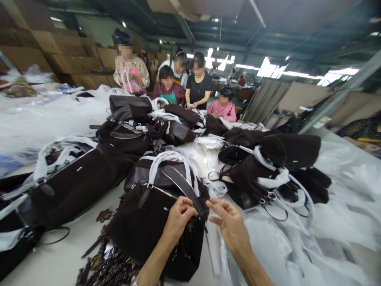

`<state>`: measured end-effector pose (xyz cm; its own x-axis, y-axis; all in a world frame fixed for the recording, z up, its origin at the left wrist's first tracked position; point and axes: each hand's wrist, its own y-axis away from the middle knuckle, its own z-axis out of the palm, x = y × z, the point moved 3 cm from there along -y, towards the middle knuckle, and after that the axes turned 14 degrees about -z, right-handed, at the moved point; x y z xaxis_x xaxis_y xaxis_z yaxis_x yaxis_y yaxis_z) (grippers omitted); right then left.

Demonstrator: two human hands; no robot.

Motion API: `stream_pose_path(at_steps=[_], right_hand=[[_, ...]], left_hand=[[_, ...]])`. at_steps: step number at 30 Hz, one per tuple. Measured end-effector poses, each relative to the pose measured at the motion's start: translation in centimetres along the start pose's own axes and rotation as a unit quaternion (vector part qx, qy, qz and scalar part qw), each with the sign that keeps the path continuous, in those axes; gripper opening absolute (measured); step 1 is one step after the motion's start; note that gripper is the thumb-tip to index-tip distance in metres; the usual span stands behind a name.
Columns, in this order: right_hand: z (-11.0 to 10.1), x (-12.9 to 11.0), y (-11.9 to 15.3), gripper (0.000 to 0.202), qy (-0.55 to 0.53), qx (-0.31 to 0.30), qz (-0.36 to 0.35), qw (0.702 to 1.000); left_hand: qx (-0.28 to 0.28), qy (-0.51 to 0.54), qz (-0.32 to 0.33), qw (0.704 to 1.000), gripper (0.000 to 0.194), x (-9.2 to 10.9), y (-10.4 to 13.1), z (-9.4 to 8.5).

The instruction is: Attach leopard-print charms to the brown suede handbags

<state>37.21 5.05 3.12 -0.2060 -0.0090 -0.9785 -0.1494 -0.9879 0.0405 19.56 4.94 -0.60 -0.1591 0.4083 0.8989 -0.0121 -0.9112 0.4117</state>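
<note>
Left hand (177, 216): low centre of the frame, fingers pinched together on the dark strap (186, 190) of the nearest bag.
Right hand (230, 222): just right of the left one, fingers curled with the tips close together (whether they grip anything, I cannot tell).
Dark brown handbag (149, 222): lower centre, lying on the table (59, 258) under both hands, its handles wrapped in white.
Strap: runs diagonally from the bag's top down to the left hand's fingertips.
Other bags: a long brown one (80, 184) at left, a heap (268, 167) at right, more at upper centre.
White plastic wrapping (327, 238): spread over the lower right.
Trim pieces (104, 266): dark patterned bits at the bottom edge, left of the arm.
People: several co-workers (178, 79) stand at the table's far end, upper centre.
</note>
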Motion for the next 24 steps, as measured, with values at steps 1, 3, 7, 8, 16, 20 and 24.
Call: stream_pose_path(at_steps=[1,3,7,8,16,20,24], right_hand=[[0.9,0.6,-0.1,0.036,-0.043,0.001,0.035,0.998],[2.3,1.3,-0.5,0.039,-0.028,-0.038,0.052,0.998],[3.5,1.4,-0.8,0.026,0.169,-0.163,-0.077,0.969],[3.7,1.2,-0.7,0.022,0.205,-0.185,-0.108,0.955],[3.6,0.8,-0.5,0.014,0.28,-0.242,-0.133,0.92],[2.9,1.2,-0.9,0.015,0.267,-0.213,-0.128,0.931],[2.2,1.8,-1.0,0.011,0.224,-0.208,-0.075,0.949]], left_hand=[[-0.004,0.004,-0.004,1.0,0.022,0.2,-0.1,0.1],[-0.009,0.012,-0.009,1.0,0.027,0.5,-0.2,0.1],[-0.003,0.013,-0.007,1.0,0.038,0.8,-0.5,-0.4],[-0.003,0.01,-0.008,1.0,0.04,0.8,-0.5,-0.6],[-0.025,0.016,-0.03,0.999,0.037,-0.4,-0.2,-0.5],[-0.063,-0.03,-0.009,0.998,0.021,-0.6,0.1,-0.2],[-0.048,-0.075,0.007,0.996,0.023,-0.5,0.5,-0.2]])
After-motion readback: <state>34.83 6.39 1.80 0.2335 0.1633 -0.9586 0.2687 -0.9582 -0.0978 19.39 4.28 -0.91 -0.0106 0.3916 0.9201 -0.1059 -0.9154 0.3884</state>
